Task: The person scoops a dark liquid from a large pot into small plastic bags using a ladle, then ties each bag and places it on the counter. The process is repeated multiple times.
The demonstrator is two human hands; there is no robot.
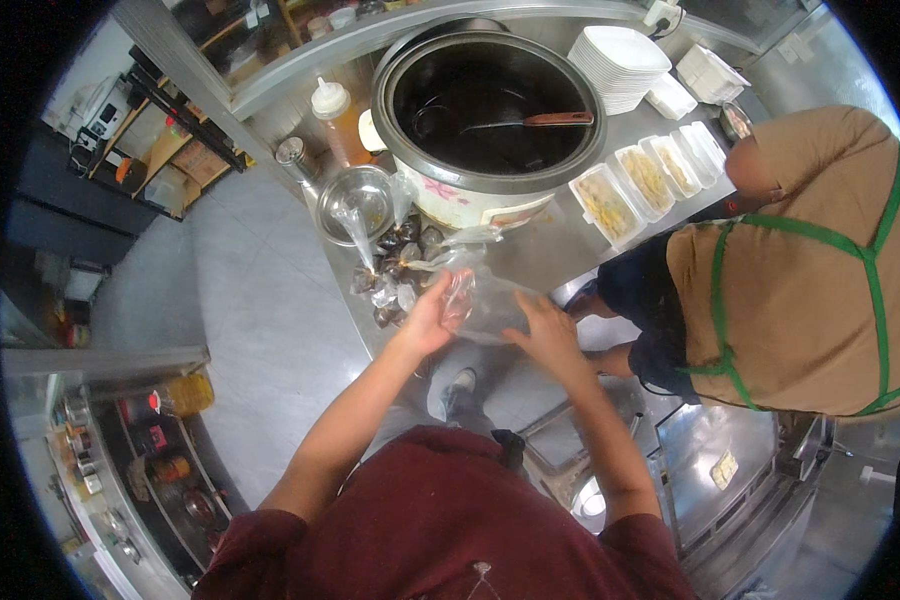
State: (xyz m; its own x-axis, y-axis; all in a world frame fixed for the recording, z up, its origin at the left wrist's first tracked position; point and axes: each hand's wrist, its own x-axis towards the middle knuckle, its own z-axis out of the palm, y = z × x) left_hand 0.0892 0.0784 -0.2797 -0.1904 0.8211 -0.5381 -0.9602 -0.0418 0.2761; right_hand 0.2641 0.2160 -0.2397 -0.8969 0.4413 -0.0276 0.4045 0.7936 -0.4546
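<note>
A clear plastic bag (487,304) is spread between my two hands over the near edge of the steel counter. My left hand (436,309) grips its left side, the fingers partly seen through the film. On the other side my right hand (549,335) has its thumb and fingers on the bag's right edge. Just beyond my left hand lie several small tied bags of dark contents (390,289), crowded at the counter's corner. A steel bowl (330,217) sits behind them. Beside it stands a large cooker pot (439,191) with dark contents and a wooden-handled ladle (559,120).
A co-worker (802,262) in a brown shirt with green apron straps bends close on the right. Open takeaway boxes with food (607,206) line the counter's right side. Stacked white trays (622,56) stand behind. A squeeze bottle (341,124) and a shaker (292,154) stand left of the pot.
</note>
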